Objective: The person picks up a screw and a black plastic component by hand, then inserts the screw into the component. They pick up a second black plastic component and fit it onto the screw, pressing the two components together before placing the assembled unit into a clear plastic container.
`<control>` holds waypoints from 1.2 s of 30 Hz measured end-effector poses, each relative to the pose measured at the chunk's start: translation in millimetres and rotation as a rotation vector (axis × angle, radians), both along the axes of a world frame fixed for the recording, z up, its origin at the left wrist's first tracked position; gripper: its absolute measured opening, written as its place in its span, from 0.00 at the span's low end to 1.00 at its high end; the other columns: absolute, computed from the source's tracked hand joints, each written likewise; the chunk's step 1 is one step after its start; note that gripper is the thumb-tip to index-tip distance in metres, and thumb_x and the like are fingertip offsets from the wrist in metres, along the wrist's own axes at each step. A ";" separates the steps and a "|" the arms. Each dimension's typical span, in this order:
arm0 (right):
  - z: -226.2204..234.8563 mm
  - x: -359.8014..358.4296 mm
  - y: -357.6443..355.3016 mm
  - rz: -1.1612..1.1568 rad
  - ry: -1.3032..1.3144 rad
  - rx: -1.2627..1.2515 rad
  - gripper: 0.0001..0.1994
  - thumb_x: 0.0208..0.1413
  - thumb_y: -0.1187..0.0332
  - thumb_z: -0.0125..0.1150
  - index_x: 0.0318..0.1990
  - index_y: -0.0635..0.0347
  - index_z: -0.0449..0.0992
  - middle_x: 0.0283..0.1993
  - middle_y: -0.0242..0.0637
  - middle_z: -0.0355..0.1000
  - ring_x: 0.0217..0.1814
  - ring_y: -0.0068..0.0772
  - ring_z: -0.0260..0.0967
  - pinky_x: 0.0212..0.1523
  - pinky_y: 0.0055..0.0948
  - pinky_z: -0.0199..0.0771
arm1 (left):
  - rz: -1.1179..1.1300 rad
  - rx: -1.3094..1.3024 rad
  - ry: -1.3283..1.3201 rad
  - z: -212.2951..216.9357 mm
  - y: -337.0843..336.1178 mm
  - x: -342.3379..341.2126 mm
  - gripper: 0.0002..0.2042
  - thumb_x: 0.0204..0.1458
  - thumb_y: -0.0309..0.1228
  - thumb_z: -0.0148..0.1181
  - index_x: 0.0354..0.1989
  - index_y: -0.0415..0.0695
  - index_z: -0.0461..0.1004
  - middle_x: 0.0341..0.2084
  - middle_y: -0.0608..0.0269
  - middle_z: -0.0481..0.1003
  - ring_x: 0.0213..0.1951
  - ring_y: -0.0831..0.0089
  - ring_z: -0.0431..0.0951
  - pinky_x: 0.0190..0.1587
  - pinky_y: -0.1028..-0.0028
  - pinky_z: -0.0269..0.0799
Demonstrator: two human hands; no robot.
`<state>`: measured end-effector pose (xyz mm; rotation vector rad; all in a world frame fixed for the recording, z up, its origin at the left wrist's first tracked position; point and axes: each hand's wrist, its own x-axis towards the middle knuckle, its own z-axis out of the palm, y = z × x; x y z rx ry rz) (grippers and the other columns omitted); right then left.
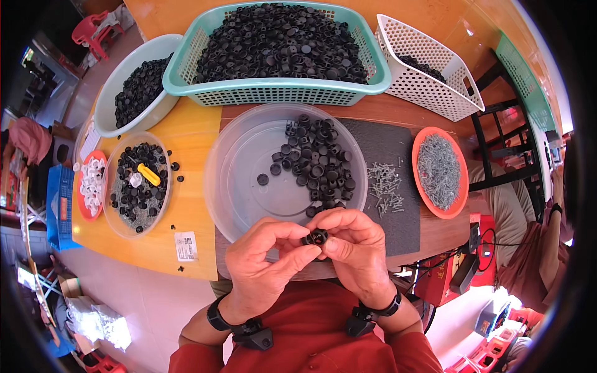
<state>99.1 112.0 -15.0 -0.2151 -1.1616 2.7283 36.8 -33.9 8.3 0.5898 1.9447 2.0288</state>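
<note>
A small round black plastic part (317, 237) is pinched between the fingertips of my left hand (264, 258) and my right hand (360, 252). Both hands are close together over the near rim of a clear round plastic basin (239, 168). Many similar black plastic parts (317, 158) are heaped along the basin's right side. Just right of the basin, loose metal screws (384, 186) lie on a dark mat (407, 233). Farther right, more screws (439, 171) fill an orange oval plate (462, 193).
At the back stand a green basket (280, 90) heaped with black parts, a pale basin (106, 118) and a white basket (429, 96). To the left are a clear bowl (112, 214) with a yellow piece (148, 174), an orange plate of white parts (93, 186) and a paper label (186, 247).
</note>
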 end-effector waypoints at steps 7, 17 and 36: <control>-1.3 -0.3 -1.6 -0.018 0.018 0.042 0.12 0.50 0.84 0.57 0.43 0.67 0.73 0.45 0.42 0.72 0.42 0.24 0.69 0.40 0.21 0.70 | -0.016 -0.052 0.025 1.7 -1.1 -0.2 0.12 0.41 0.18 0.68 0.35 0.35 0.74 0.29 0.60 0.74 0.29 0.78 0.73 0.32 0.81 0.69; -0.9 1.2 -3.2 -0.040 -0.007 0.069 0.13 0.48 0.86 0.57 0.43 0.67 0.73 0.45 0.43 0.72 0.41 0.24 0.69 0.41 0.22 0.71 | -0.020 -0.072 0.042 -0.7 -2.1 -0.7 0.11 0.42 0.19 0.68 0.34 0.34 0.74 0.30 0.59 0.75 0.30 0.77 0.75 0.32 0.81 0.71; -0.4 1.6 -2.5 -0.041 -0.021 0.061 0.10 0.53 0.81 0.57 0.44 0.67 0.73 0.45 0.45 0.73 0.40 0.26 0.71 0.38 0.23 0.75 | 0.071 -0.035 0.101 -0.5 3.9 1.0 0.10 0.41 0.22 0.69 0.32 0.38 0.76 0.24 0.65 0.74 0.21 0.83 0.70 0.22 0.83 0.66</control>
